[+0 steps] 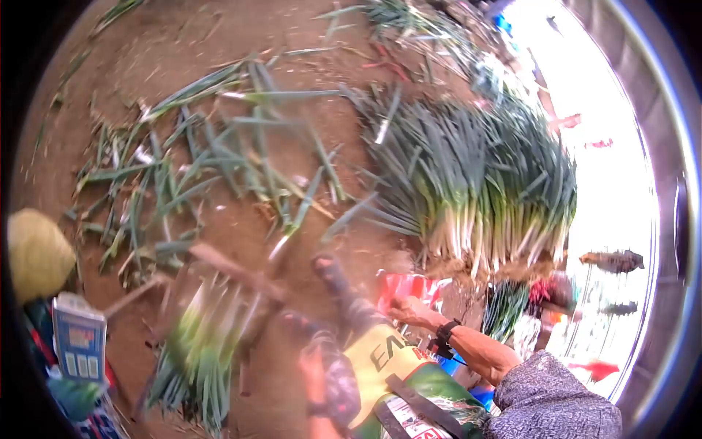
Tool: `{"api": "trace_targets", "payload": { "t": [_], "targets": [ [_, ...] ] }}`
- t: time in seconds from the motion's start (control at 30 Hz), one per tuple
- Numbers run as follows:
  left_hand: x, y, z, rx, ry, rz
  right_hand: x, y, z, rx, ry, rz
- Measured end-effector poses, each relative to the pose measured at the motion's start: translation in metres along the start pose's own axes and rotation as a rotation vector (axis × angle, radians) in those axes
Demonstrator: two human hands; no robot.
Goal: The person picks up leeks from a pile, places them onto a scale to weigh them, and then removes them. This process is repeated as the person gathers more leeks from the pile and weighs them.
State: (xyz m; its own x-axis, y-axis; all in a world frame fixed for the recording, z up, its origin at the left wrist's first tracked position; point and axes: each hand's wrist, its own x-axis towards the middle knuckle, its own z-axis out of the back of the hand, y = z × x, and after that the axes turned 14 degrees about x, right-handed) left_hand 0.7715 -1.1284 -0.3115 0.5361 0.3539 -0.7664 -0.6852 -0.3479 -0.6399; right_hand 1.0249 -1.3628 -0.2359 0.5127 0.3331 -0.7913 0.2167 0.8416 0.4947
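Note:
My right hand [413, 313], with a black watch on the wrist and a grey sleeve behind it, pinches the edge of a red plastic bag [406, 287] just below a big pile of green onions [482, 190]. My left hand [238, 272] is a brown motion-blurred streak lying over a bundle of green onions [197, 344], which is blurred too and seems to be held by it. Between the hands are my leg in patterned cloth [340, 293] and a yellow-green printed sack [387, 351].
Loose green onion leaves [212, 161] are strewn over the brown dirt ground. A yellow rounded object [36, 252] and a blue printed carton [79, 336] sit at the left edge. The right side is washed out by bright light.

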Motion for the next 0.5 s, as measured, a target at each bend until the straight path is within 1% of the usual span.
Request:
{"api": "trace_targets", "payload": {
  "t": [0.07, 0.1, 0.13, 0.17, 0.2, 0.23, 0.27, 0.37, 0.43, 0.47, 0.5],
  "targets": [
    [-0.009, -0.033, -0.012, 0.096, 0.068, 0.024, -0.04, -0.018, 0.016, 0.035, -0.075, -0.096],
    [-0.016, -0.058, -0.018, 0.152, 0.11, 0.046, -0.051, -0.023, 0.027, -0.001, -0.034, -0.222],
    [-0.018, -0.073, -0.026, 0.207, 0.146, 0.068, -0.06, -0.036, 0.034, 0.037, -0.05, -0.226],
    [-0.017, -0.077, -0.035, 0.282, 0.165, 0.009, -0.069, -0.053, 0.04, 0.072, -0.064, -0.231],
    [-0.014, -0.08, -0.045, 0.318, 0.179, -0.002, -0.078, -0.074, 0.044, 0.108, -0.076, -0.235],
    [-0.008, -0.081, -0.057, 0.355, 0.19, -0.015, -0.079, -0.101, 0.043, 0.118, -0.118, -0.163],
    [-0.004, -0.082, -0.068, 0.392, 0.199, -0.025, -0.08, -0.127, 0.045, 0.121, -0.136, -0.189],
    [0.01, -0.073, -0.114, 0.454, 0.203, -0.146, -0.081, -0.179, 0.059, 0.15, -0.161, -0.252],
    [0.021, -0.085, -0.153, 0.504, 0.3, -0.077, -0.076, -0.21, 0.075, 0.218, -0.155, -0.257],
    [0.025, -0.086, -0.176, 0.504, 0.292, -0.047, -0.07, -0.225, 0.085, 0.252, -0.15, -0.257],
    [0.028, -0.082, -0.204, 0.503, 0.284, -0.02, -0.063, -0.242, 0.096, 0.281, -0.206, -0.205]
  ]
}}
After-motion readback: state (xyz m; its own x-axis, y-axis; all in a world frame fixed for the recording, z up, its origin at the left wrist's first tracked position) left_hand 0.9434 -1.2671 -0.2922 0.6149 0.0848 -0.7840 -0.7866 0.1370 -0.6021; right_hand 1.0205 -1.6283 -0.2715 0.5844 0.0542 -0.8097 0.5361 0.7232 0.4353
